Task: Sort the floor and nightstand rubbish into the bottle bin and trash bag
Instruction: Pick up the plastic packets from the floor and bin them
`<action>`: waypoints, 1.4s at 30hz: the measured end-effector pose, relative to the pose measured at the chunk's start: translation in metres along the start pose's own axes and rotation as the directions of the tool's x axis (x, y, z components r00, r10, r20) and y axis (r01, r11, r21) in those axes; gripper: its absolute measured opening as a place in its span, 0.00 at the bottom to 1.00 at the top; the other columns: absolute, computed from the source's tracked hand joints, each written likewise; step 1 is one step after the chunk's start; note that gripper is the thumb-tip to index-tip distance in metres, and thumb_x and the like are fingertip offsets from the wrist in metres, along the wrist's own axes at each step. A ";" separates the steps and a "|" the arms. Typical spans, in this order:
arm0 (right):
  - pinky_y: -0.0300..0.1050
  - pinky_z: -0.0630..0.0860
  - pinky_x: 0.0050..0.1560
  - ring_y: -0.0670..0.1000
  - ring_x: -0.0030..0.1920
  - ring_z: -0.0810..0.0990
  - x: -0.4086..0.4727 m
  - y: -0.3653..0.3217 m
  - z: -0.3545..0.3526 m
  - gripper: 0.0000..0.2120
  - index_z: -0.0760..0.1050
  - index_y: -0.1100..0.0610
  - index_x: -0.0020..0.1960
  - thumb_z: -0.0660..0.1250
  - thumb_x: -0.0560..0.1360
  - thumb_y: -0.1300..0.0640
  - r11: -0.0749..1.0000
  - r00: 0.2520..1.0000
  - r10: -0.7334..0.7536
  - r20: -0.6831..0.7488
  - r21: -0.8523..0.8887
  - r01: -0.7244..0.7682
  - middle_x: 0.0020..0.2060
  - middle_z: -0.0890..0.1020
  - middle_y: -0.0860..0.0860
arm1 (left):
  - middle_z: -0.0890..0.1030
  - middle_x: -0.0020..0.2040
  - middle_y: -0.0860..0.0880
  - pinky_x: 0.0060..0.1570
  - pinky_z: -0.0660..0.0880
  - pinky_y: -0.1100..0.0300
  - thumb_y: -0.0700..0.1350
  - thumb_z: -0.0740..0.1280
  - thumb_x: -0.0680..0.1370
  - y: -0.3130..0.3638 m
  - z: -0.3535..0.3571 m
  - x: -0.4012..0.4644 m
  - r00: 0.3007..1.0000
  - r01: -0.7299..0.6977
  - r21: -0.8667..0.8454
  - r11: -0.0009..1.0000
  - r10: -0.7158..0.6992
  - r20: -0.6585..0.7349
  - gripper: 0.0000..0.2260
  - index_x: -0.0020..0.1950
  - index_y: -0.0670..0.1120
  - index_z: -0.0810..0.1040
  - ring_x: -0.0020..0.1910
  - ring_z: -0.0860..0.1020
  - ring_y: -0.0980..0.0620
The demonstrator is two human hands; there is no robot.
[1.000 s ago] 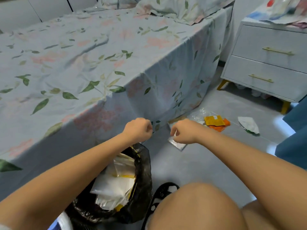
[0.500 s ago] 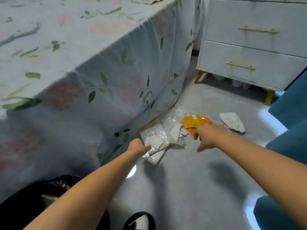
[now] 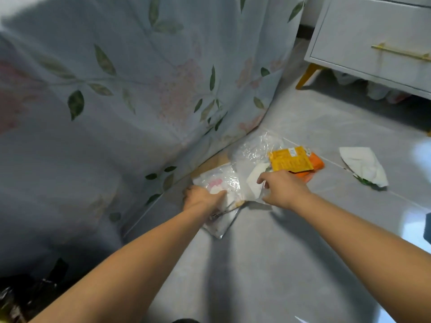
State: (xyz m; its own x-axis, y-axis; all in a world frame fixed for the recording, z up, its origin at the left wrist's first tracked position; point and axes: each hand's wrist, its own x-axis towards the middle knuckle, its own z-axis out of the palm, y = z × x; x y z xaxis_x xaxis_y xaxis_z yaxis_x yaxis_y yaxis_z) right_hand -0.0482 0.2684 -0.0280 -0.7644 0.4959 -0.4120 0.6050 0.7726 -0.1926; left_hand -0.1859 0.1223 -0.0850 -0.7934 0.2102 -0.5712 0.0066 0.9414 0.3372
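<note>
Head view, looking down at a grey floor (image 3: 268,264) beside a bed draped in a leaf-print sheet (image 3: 130,94): a person reaches both bare arms toward a small heap of rubbish at the bed's foot. The left hand (image 3: 201,199) presses down on a clear plastic wrapper (image 3: 220,183) with pink and white print, fingers curled over its near part; whether they actually pinch it cannot be told. That wrapper's long axis runs from the bed's edge toward the camera, its pointed lower corner aimed at the viewer. The right hand (image 3: 283,188) hovers just beside it, fingers loosely bent, forefinger and thumb closing on a second crumpled clear bag (image 3: 254,152) holding white paper.

Counted on the floor: two clear plastic pieces, one yellow sachet (image 3: 290,159) lying flat over one orange packet (image 3: 316,163), its long side running left to right, and one torn white wrapper (image 3: 363,165) with a green edge, well apart to the right. A white nightstand (image 3: 363,31) with one gold handle and yellow legs stands at the upper right. The black trash bag (image 3: 25,290) shows only as a dark edge at the lower left.
</note>
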 end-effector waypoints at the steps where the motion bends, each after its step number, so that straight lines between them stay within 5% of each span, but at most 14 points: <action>1: 0.44 0.76 0.50 0.54 0.59 0.77 0.003 0.000 0.003 0.21 0.72 0.46 0.65 0.65 0.72 0.56 1.000 1.000 0.013 -0.010 0.020 -0.012 0.59 0.79 0.49 | 0.72 0.65 0.41 0.62 0.73 0.52 0.71 0.69 0.60 -0.001 0.003 0.002 1.000 -0.014 -0.003 1.000 0.014 0.018 0.49 0.69 0.38 0.67 0.65 0.73 0.43; 3: 0.44 0.75 0.50 0.54 0.59 0.77 0.006 0.002 0.006 0.22 0.72 0.46 0.65 0.65 0.72 0.57 0.999 1.000 0.022 -0.011 0.044 -0.022 0.58 0.79 0.49 | 0.79 0.58 0.44 0.56 0.78 0.51 0.70 0.70 0.54 -0.003 0.005 0.004 0.999 -0.014 -0.061 0.998 0.016 0.029 0.45 0.63 0.42 0.73 0.57 0.79 0.45; 9: 0.47 0.78 0.51 0.53 0.57 0.78 0.008 0.017 0.008 0.22 0.72 0.48 0.64 0.66 0.71 0.59 0.990 0.999 0.039 0.034 0.132 -0.043 0.56 0.80 0.49 | 0.84 0.48 0.47 0.49 0.80 0.54 0.49 0.77 0.66 0.001 0.003 -0.005 0.999 -0.031 -0.390 0.920 0.025 -0.020 0.15 0.48 0.47 0.79 0.47 0.83 0.47; 13: 0.49 0.78 0.52 0.53 0.55 0.79 0.007 0.027 0.014 0.18 0.75 0.49 0.61 0.67 0.71 0.58 0.969 0.997 0.071 0.020 0.236 -0.074 0.53 0.81 0.49 | 0.85 0.45 0.46 0.49 0.81 0.52 0.45 0.75 0.70 -0.004 -0.001 -0.011 1.000 -0.012 -0.594 0.804 0.003 -0.016 0.07 0.44 0.47 0.79 0.44 0.83 0.47; 18: 0.42 0.73 0.47 0.50 0.48 0.79 0.006 0.036 0.024 0.16 0.78 0.54 0.57 0.69 0.69 0.63 0.825 0.987 0.162 0.012 0.547 -0.142 0.45 0.81 0.50 | 0.84 0.47 0.43 0.49 0.79 0.53 0.41 0.74 0.72 -0.014 -0.012 -0.025 0.996 -0.026 -0.713 0.701 0.079 0.042 0.08 0.50 0.41 0.80 0.46 0.83 0.46; 22: 0.38 0.70 0.42 0.49 0.43 0.78 0.001 0.029 0.022 0.12 0.79 0.56 0.52 0.67 0.70 0.65 0.667 0.953 0.263 -0.151 0.742 -0.066 0.41 0.82 0.51 | 0.84 0.50 0.41 0.44 0.79 0.56 0.40 0.73 0.74 -0.016 -0.027 -0.039 0.993 -0.051 -0.772 0.634 0.117 0.030 0.13 0.55 0.37 0.80 0.47 0.83 0.44; 26: 0.39 0.74 0.45 0.49 0.42 0.79 -0.016 0.006 0.004 0.10 0.78 0.53 0.52 0.73 0.71 0.57 0.535 0.945 0.257 -0.199 0.844 0.032 0.40 0.81 0.49 | 0.84 0.49 0.42 0.43 0.81 0.58 0.39 0.71 0.75 -0.012 -0.050 -0.069 0.979 -0.074 -0.816 0.574 0.199 0.050 0.11 0.56 0.37 0.79 0.44 0.83 0.46; 32: 0.49 0.80 0.53 0.51 0.50 0.83 -0.069 -0.035 -0.050 0.40 0.76 0.57 0.62 0.73 0.57 0.34 0.326 0.971 -0.042 0.236 0.922 -0.210 0.53 0.83 0.52 | 0.84 0.52 0.41 0.42 0.81 0.60 0.38 0.69 0.76 -0.021 -0.105 -0.143 0.886 -0.107 -0.808 0.579 0.425 0.187 0.12 0.58 0.37 0.79 0.46 0.83 0.46; 35: 0.48 0.80 0.47 0.53 0.45 0.83 -0.105 -0.063 -0.084 0.26 0.78 0.60 0.55 0.73 0.64 0.45 0.181 0.948 -0.212 0.239 0.963 -0.202 0.48 0.84 0.56 | 0.86 0.45 0.44 0.36 0.80 0.61 0.36 0.66 0.77 -0.032 -0.144 -0.187 0.834 -0.117 -0.846 0.519 0.514 0.200 0.09 0.56 0.36 0.78 0.41 0.84 0.49; 38: 0.47 0.81 0.45 0.53 0.44 0.84 -0.145 -0.100 -0.111 0.12 0.79 0.60 0.53 0.69 0.73 0.55 0.153 0.953 -0.274 0.132 0.984 -0.092 0.48 0.85 0.57 | 0.85 0.38 0.45 0.30 0.78 0.63 0.35 0.66 0.77 -0.054 -0.182 -0.230 0.837 -0.117 -0.884 0.452 0.524 0.157 0.05 0.51 0.35 0.78 0.35 0.84 0.50; 42: 0.54 0.81 0.52 0.55 0.50 0.85 -0.197 -0.154 -0.143 0.15 0.75 0.58 0.60 0.70 0.74 0.58 0.260 0.961 -0.274 0.046 0.965 0.028 0.52 0.84 0.57 | 0.86 0.46 0.42 0.45 0.81 0.48 0.45 0.75 0.68 -0.094 -0.230 -0.265 0.911 -0.213 -0.860 0.463 0.411 -0.004 0.24 0.60 0.39 0.75 0.45 0.84 0.41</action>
State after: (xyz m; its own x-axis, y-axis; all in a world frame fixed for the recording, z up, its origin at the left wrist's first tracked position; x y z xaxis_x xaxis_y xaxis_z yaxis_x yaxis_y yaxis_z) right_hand -0.0222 0.1083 0.2100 -0.8900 0.2465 -0.3836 0.3508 -0.1674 -0.9214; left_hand -0.1164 -0.0829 0.2071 -0.7229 0.5778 -0.3788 -0.3518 0.1640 0.9216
